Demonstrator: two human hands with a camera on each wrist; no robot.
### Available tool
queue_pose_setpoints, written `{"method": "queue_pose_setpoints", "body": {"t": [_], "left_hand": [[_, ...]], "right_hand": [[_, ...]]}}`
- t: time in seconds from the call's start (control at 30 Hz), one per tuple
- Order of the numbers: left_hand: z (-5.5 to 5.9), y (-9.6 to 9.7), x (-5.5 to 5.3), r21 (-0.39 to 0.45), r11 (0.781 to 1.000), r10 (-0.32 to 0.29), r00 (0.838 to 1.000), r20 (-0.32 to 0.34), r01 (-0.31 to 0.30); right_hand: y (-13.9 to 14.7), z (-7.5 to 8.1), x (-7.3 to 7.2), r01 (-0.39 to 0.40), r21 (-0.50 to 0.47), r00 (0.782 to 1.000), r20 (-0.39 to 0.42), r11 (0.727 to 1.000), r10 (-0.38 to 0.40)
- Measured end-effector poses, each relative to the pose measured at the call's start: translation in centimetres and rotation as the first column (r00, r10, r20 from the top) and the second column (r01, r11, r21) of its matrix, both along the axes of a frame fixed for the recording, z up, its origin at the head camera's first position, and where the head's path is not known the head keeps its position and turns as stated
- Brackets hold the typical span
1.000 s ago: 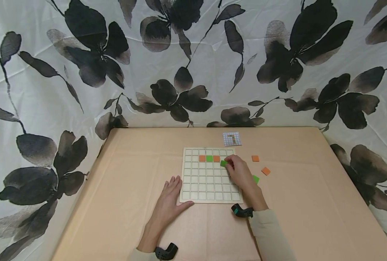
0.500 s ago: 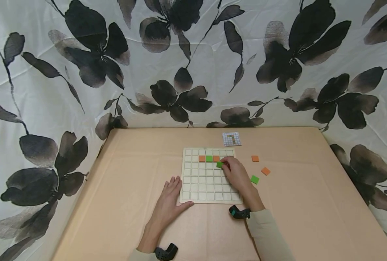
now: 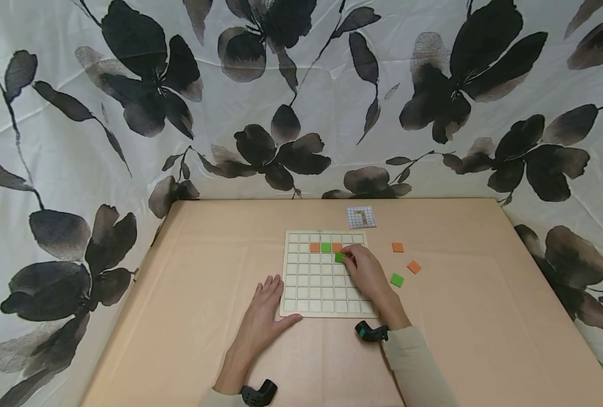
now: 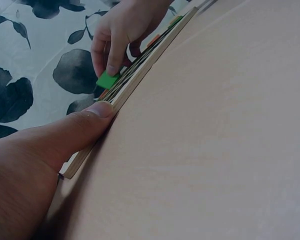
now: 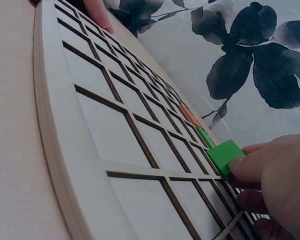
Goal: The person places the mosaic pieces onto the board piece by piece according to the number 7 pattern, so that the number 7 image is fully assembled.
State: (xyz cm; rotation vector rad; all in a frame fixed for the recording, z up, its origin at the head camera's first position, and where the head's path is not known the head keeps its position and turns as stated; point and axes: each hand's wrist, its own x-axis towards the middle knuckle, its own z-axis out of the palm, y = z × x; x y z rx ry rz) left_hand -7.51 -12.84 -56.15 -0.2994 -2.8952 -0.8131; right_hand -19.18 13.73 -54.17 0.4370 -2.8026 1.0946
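A pale wooden grid board (image 3: 306, 294) lies on the table, its second row from the back holding an orange tile (image 3: 315, 247), a green tile (image 3: 326, 247) and another orange tile (image 3: 337, 247). Between thumb and fingers, my right hand (image 3: 369, 274) pinches a separate green square tile (image 3: 339, 258), just in front of the right-hand orange one. The right wrist view shows this held tile (image 5: 225, 156) tilted over the grid. My left hand (image 3: 265, 311) rests at the board's left side with fingers extended, its thumb (image 4: 92, 117) on the near edge.
Right of the board lie two loose orange tiles, one farther back (image 3: 398, 247) and one nearer (image 3: 414, 267), plus a loose green tile (image 3: 397, 280). Behind the board is a small printed grid card (image 3: 361, 217). A floral cloth (image 3: 301, 113) hangs beyond the table (image 3: 484, 316).
My right hand has shifted left and slightly nearer with the green tile, from the board's right side to in front of the right-hand orange tile. The left hand stays put.
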Motion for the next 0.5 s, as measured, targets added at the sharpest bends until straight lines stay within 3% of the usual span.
{"method": "queue_pose_setpoints", "body": {"t": [0.5], "left_hand": [[0.08, 0.0, 0.01, 0.007, 1.0, 0.002, 1.0, -0.002, -0.002]], "right_hand": [[-0.16, -0.38, -0.05, -0.013, 0.019, 0.999, -0.032, 1.0, 0.014]]}}
